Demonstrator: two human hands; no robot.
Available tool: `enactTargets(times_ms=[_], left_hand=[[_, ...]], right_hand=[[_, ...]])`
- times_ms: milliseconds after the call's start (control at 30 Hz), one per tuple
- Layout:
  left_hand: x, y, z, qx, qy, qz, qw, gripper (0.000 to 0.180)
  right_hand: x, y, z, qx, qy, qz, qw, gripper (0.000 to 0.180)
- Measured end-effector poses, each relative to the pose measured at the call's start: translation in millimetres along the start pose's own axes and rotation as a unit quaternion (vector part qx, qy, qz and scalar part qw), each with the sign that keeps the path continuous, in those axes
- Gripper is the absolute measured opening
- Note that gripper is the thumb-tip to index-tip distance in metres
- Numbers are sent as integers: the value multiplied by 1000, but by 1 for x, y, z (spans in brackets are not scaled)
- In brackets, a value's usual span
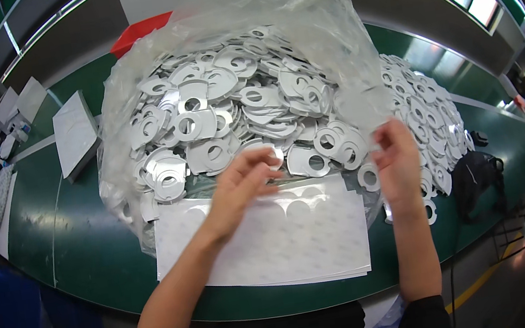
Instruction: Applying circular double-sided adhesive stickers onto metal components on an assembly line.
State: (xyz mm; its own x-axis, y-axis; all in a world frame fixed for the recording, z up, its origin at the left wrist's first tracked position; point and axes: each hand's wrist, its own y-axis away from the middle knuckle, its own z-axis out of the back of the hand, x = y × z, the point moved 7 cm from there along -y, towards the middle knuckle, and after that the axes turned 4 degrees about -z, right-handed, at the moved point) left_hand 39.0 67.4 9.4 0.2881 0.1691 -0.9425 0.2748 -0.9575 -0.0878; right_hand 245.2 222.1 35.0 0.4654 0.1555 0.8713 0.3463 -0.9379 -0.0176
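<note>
My left hand [245,183] hovers over the upper part of a stack of white sheets [275,250] with faint rounded outlines. Its fingers are bent but apart, and nothing shows between them. Off the sheets' upper right corner, my right hand [398,157] is raised with its fingers curled toward the thumb. Whatever it may pinch is too small or blurred to make out. Just beyond the hands, flat silvery metal plates with round holes [252,97] lie heaped in a large clear plastic bag [321,9], spread wide at the mouth.
Another pile of holed plates [428,115] lies right of the bag on the green table [83,238]. Beside it sits a black bag or pouch [478,179]. A white box [75,134] stands at the left, and a red bin [141,31] shows behind the plastic bag.
</note>
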Motion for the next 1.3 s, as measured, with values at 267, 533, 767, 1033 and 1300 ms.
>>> enactTargets(times_ms=[267, 533, 767, 1033, 1300], left_hand=[[-69, 1, 68, -219, -737, -282, 574, 35], [-56, -4, 81, -209, -694, -274, 632, 27], [-49, -5, 84, -214, -677, -256, 656, 21], [-60, 2, 80, -261, -603, -288, 697, 20], [-25, 0, 64, -186, -45, -86, 978, 21]], right_hand=[[18, -4, 11, -80, -8, 37, 996, 23], [-50, 79, -91, 379, 603, 112, 693, 21], [-59, 74, -80, 343, 673, 109, 646, 29], [-61, 72, -84, 324, 591, 153, 723, 22], [-79, 58, -75, 235, 620, 133, 736, 18]])
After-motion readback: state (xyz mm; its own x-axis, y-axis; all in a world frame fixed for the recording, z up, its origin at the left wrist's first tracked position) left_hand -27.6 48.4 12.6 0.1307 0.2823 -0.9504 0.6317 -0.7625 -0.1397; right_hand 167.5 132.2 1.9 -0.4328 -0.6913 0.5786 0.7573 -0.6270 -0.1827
